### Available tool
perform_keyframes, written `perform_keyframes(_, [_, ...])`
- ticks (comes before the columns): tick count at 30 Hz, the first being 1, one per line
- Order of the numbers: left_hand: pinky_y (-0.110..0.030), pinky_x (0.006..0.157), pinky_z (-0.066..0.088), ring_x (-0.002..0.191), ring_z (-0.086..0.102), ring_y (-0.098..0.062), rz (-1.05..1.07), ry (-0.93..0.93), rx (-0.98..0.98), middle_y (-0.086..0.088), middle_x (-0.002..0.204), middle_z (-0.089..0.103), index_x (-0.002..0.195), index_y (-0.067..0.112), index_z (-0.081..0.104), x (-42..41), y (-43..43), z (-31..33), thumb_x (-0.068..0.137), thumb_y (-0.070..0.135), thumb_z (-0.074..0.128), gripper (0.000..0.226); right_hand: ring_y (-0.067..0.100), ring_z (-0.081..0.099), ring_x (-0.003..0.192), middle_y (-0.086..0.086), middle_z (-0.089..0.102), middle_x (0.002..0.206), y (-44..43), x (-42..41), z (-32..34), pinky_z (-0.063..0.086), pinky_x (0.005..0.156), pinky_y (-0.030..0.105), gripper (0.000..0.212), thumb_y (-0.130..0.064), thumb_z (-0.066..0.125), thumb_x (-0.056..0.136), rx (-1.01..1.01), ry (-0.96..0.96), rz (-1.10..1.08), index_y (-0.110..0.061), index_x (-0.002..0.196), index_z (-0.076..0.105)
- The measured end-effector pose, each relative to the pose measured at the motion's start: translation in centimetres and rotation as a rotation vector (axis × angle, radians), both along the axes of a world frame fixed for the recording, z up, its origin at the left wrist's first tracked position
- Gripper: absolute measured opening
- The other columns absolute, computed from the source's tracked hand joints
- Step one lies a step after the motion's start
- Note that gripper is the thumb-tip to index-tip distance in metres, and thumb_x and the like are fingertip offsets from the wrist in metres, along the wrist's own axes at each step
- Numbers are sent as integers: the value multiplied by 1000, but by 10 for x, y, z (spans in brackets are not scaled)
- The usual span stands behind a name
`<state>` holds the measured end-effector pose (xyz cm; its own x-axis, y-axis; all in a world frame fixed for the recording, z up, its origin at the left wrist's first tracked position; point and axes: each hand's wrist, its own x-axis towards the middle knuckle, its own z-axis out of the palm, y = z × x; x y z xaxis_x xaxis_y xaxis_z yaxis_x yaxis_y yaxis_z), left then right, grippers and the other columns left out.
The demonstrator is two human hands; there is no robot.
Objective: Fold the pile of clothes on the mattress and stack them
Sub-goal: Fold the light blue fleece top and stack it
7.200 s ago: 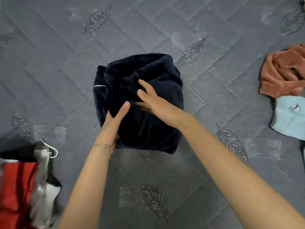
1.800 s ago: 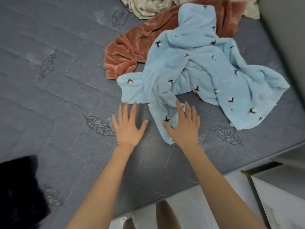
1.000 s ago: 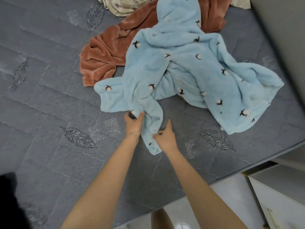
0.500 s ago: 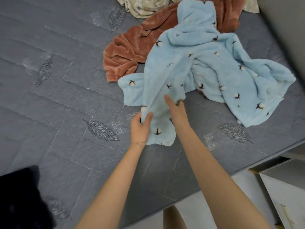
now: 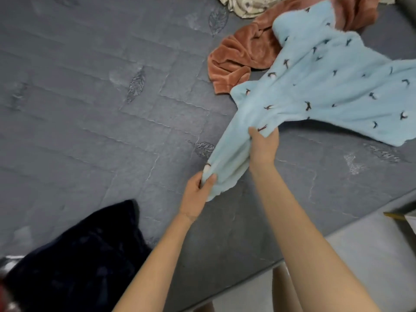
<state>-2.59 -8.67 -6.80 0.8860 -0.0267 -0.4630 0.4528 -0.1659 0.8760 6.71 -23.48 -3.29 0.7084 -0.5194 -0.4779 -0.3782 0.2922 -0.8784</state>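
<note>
Fleece garment, light blue with small dark motifs, lies stretched across the right side of the grey quilted mattress, with one narrow end drawn toward us. We pinch the tip of that end in our left hand, thumb and fingers curled round it. Our right hand grips the bunched fabric a little farther along. A rust-brown fleece garment sits behind it, partly under its far edge, and a cream patterned cloth lies beyond. A dark navy garment lies near left.
</note>
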Motion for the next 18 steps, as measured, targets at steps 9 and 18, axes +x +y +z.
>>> perform_keyframes(9, [-35, 97, 46, 107, 60, -14, 109, 284, -143, -1, 123, 61, 129, 25, 50, 10, 136, 8, 99, 56, 27, 49, 13, 56, 108, -4, 58, 116, 146, -97, 12, 44, 83, 12, 45, -3, 59, 89, -140, 116, 501, -9, 132, 50])
perform_keyframes(18, [-32, 92, 49, 106, 64, -16, -97, 534, -233, 1, 119, 66, 130, 24, 54, 20, 195, -6, 86, 70, 45, 64, 9, 56, 89, -8, 60, 100, 198, -196, 5, 45, 82, 25, 23, -14, 61, 91, -20, 225, 1433, -21, 113, 57])
